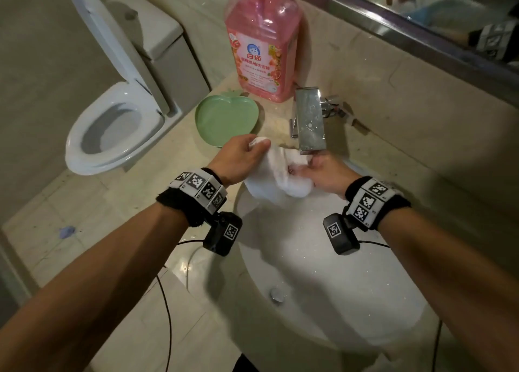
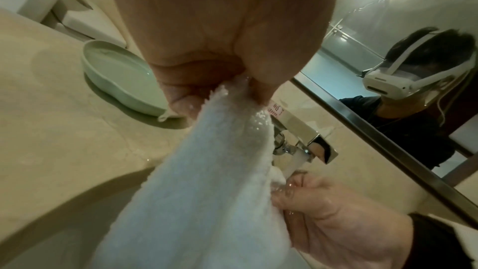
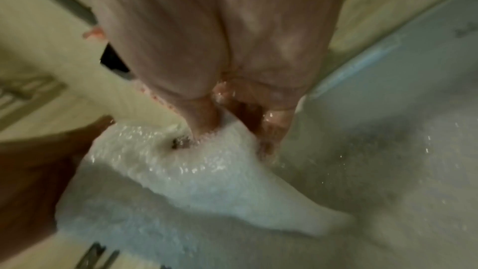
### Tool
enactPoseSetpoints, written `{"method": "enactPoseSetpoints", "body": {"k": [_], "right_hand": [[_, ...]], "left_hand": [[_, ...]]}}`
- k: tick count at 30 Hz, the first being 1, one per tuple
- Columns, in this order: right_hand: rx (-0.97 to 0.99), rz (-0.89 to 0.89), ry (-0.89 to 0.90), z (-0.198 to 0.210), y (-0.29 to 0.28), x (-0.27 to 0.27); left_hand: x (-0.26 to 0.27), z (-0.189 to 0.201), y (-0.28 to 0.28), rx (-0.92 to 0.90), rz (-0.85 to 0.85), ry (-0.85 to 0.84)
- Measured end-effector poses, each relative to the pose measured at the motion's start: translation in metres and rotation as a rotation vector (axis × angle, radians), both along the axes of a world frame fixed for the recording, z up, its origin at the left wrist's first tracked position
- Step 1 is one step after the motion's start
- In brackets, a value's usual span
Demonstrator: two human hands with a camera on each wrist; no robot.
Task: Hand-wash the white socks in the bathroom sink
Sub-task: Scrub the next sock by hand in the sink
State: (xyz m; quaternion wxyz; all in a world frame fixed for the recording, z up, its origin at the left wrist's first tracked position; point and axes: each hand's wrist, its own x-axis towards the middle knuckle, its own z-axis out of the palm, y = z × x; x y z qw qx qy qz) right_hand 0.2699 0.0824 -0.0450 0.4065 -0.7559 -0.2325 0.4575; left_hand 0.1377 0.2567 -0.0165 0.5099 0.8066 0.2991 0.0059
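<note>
A wet white sock [image 1: 276, 175] hangs over the back of the white sink [image 1: 337, 301], stretched between both hands under the chrome tap [image 1: 309, 118]. My left hand [image 1: 241, 155] pinches one end of the sock [image 2: 220, 161] between thumb and curled fingers. My right hand [image 1: 323, 172] grips the other end, thumb pressed into the sock [image 3: 207, 171] and fingers beneath it. In the left wrist view water [image 2: 294, 163] runs from the spout [image 2: 318, 146] onto the right hand [image 2: 323, 222] and the cloth.
A pink detergent bottle [image 1: 264, 40] stands behind the tap, with a green apple-shaped dish [image 1: 224, 118] to its left on the beige counter [image 1: 179, 152]. A toilet [image 1: 112, 118] with raised lid is at left. A mirror [image 1: 449, 14] runs along the back right.
</note>
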Motion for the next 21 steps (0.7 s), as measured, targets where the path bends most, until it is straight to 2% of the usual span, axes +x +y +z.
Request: {"method": "enactPoseSetpoints", "body": {"k": [3, 7, 11, 12, 14, 16, 19, 21], "right_hand": [[-0.038, 0.027, -0.157, 0.007, -0.002, 0.002], [-0.08, -0.108, -0.205, 0.005, -0.009, 0.014], [-0.094, -0.11, -0.234, 0.008, -0.017, 0.017], [-0.097, -0.132, -0.214, 0.01, -0.021, 0.019], [-0.093, -0.145, -0.151, 0.011, -0.03, 0.026], [-0.147, -0.062, -0.117, 0.009, -0.043, 0.031], [-0.312, 0.108, -0.174, -0.001, -0.057, 0.036], [-0.288, 0.1, -0.192, -0.005, -0.06, 0.036]], "left_hand": [[0.006, -0.005, -0.003, -0.035, -0.08, 0.098], [0.018, -0.024, -0.019, 0.113, -0.338, 0.363], [0.041, -0.038, -0.039, 0.136, -0.499, 0.39], [0.046, -0.04, -0.042, 0.094, -0.495, 0.351], [0.053, -0.041, -0.044, -0.126, -0.378, 0.22], [0.06, -0.04, -0.045, -0.271, -0.234, 0.102], [0.068, -0.035, -0.047, -0.244, -0.178, 0.052], [0.071, -0.031, -0.048, -0.197, -0.209, 0.06]]}}
